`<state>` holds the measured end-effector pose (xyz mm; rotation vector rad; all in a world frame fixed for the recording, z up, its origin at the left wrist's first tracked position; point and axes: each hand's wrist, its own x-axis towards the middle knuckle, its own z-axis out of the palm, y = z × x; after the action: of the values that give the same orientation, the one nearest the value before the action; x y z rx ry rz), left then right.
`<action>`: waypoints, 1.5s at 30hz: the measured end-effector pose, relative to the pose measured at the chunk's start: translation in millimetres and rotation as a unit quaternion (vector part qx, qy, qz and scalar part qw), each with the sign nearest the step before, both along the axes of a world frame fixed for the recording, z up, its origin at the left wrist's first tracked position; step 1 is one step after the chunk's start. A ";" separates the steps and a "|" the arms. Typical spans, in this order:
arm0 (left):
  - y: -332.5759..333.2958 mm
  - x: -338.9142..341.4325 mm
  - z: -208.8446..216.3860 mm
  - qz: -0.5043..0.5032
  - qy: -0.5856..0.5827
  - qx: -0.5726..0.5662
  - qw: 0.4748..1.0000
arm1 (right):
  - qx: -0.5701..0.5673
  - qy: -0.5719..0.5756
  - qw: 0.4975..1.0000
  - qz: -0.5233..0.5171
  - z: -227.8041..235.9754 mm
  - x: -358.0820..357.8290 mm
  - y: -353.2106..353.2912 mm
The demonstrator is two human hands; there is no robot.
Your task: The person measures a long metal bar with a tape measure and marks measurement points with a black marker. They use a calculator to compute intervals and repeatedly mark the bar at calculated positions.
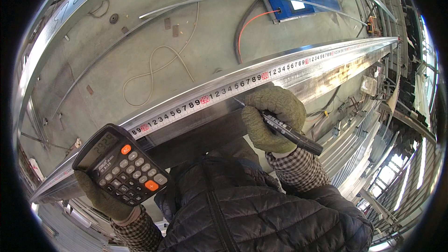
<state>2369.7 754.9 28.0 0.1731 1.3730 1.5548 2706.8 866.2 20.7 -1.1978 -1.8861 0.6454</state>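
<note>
In a green knit glove, my left hand grips a black calculator with grey and orange keys, its display tilted up. My right hand, gloved the same way, is closed around a black marker pen. Its fingertips rest at the near edge of a white measuring tape with black and red marks. The tape lies stretched along a long shiny metal profile running from lower left to upper right. A short thin pointed thing shows at the right fingertips; I cannot tell whether it is the marker's tip.
Beyond the profile, a blue box with a white panel stands on the floor, an orange cable leading from it. A loose pale cable and a thin metal strip lie there. More metal lengths are stacked at the right.
</note>
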 end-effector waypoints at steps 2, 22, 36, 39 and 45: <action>0.0 -0.1 0.0 0.013 -0.007 -0.006 1.000 | 0.005 -0.016 1.000 0.001 1.0 0.6 0.4; -3.3 -3.9 -2.9 0.018 -0.027 -0.016 0.999 | 0.016 -0.041 0.998 0.041 6.8 -10.3 0.1; 1.7 4.3 -0.7 0.034 -0.072 -0.002 0.997 | -0.074 -0.068 0.994 0.038 15.5 -4.6 -3.8; 1.0 2.4 -1.8 0.001 -0.079 0.002 0.997 | -0.087 -0.053 0.995 0.014 13.5 -3.2 -5.3; 1.7 0.3 5.4 -0.053 -0.110 0.046 0.991 | -0.060 0.046 0.995 -0.064 26.7 3.3 -21.9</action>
<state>2370.0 756.6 33.4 0.1247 1.1040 1.5017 2710.1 844.2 47.4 -1.3311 -1.6996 0.7385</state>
